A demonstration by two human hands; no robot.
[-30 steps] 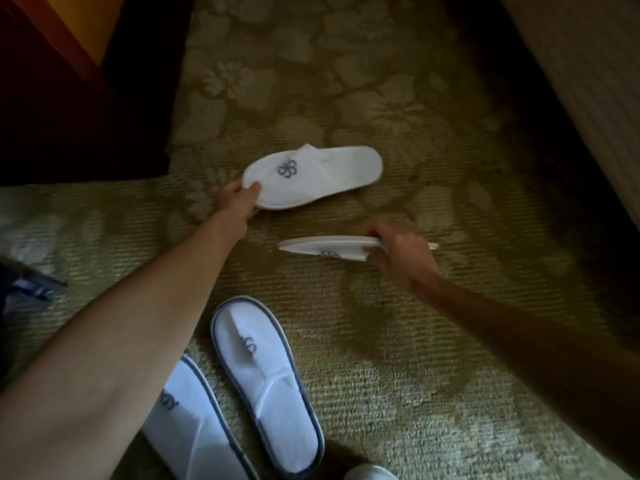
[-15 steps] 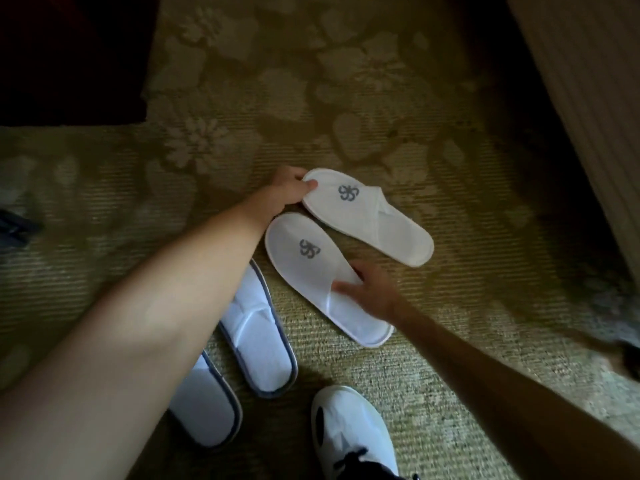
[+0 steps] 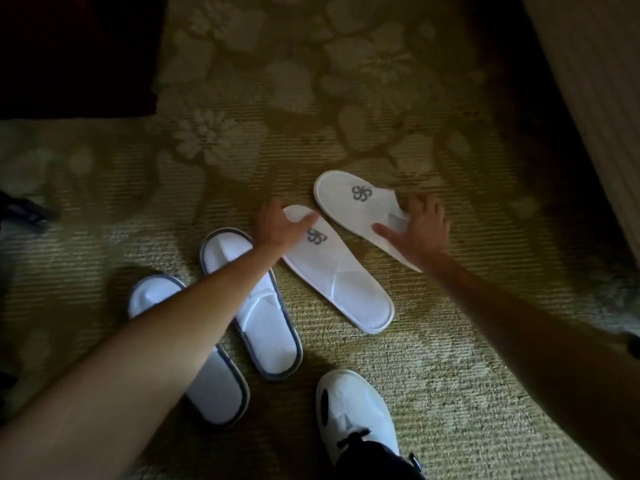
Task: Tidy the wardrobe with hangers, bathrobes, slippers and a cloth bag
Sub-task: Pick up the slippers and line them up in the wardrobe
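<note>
Two white slippers with a grey flower logo lie side by side on the carpet, toes pointing up-left. My left hand (image 3: 278, 225) pinches the toe of the nearer logo slipper (image 3: 341, 275), thumb laid across its top. My right hand (image 3: 420, 230) rests with spread fingers on the strap of the farther logo slipper (image 3: 349, 202). Two white slippers with grey trim lie to the left: one (image 3: 258, 313) beside my left forearm, the other (image 3: 211, 386) partly hidden under it.
My foot in a white sneaker (image 3: 353, 410) stands on the patterned olive carpet (image 3: 346, 98) at the bottom. Dark furniture (image 3: 69, 53) fills the top left corner. A pale ribbed surface (image 3: 599, 98) runs down the right side. A dark object (image 3: 24, 213) lies at the left edge.
Both logo slippers were turned and set down next to each other. My left hand moved from the far slipper's toe to the near one's; my right hand shifted to the far slipper's strap.
</note>
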